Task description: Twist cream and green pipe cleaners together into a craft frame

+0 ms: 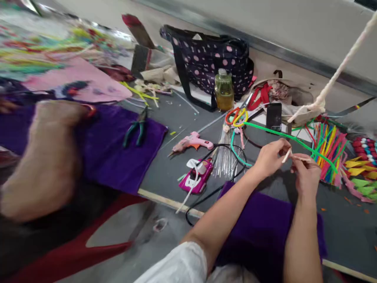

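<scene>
My left hand (271,158) and my right hand (306,172) meet above the dark grey table, thumbs and fingers pinched together. Between them is a short whitish piece (286,156), fuzzy like pipe cleaner; one end sticks out at the left fingertips, and the rest is partly hidden by my fingers. A long green pipe cleaner (273,131) lies just behind my hands. To the right rests a bundle of colourful pipe cleaners (330,151). Purple cloth (259,220) is spread under my forearms.
A pink glue gun (193,142), a magenta-and-white toy-like car shape (196,177), thin clear sticks (226,157) and scissors (240,116) lie to the left. Behind stand a jar (224,92) and a dotted bag (206,59). A phone (273,116) lies near. Another person's arm (44,157) is far left, by pliers (137,129).
</scene>
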{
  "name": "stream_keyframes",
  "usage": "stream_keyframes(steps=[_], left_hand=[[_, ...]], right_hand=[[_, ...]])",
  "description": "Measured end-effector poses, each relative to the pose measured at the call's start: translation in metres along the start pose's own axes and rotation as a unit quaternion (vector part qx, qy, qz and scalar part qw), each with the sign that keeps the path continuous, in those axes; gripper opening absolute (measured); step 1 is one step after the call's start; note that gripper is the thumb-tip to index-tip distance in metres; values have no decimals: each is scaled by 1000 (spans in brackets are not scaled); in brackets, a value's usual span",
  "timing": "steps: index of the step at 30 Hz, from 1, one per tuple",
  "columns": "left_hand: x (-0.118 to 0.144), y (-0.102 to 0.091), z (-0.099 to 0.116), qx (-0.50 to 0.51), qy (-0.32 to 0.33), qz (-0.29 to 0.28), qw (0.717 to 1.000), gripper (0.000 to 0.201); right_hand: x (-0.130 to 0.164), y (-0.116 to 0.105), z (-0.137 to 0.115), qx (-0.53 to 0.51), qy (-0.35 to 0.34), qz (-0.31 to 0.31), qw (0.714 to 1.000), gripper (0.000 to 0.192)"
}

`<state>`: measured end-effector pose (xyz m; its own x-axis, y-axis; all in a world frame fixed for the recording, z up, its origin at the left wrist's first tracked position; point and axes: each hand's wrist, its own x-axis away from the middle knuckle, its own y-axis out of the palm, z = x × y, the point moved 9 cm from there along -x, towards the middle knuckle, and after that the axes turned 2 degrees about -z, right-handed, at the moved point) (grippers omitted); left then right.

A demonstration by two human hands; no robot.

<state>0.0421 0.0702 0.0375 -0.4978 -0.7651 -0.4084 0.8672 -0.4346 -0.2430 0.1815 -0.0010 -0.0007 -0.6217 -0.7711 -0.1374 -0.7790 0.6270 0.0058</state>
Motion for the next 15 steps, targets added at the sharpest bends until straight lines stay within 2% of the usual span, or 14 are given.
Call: stream_keyframes(steps=[4,11,15], left_hand=[[1,1,-3,9,-13,-8,1000,11],[-1,2,-9,94,-14,-7,995,12],[-1,3,-10,63,-27,-24,997,11]], right_hand=[[1,-3,-2,4,-4,7,1000,16],[1,2,-3,8,-19,-18,1000,17],[-1,2,-4,22,-40,-30,998,20]])
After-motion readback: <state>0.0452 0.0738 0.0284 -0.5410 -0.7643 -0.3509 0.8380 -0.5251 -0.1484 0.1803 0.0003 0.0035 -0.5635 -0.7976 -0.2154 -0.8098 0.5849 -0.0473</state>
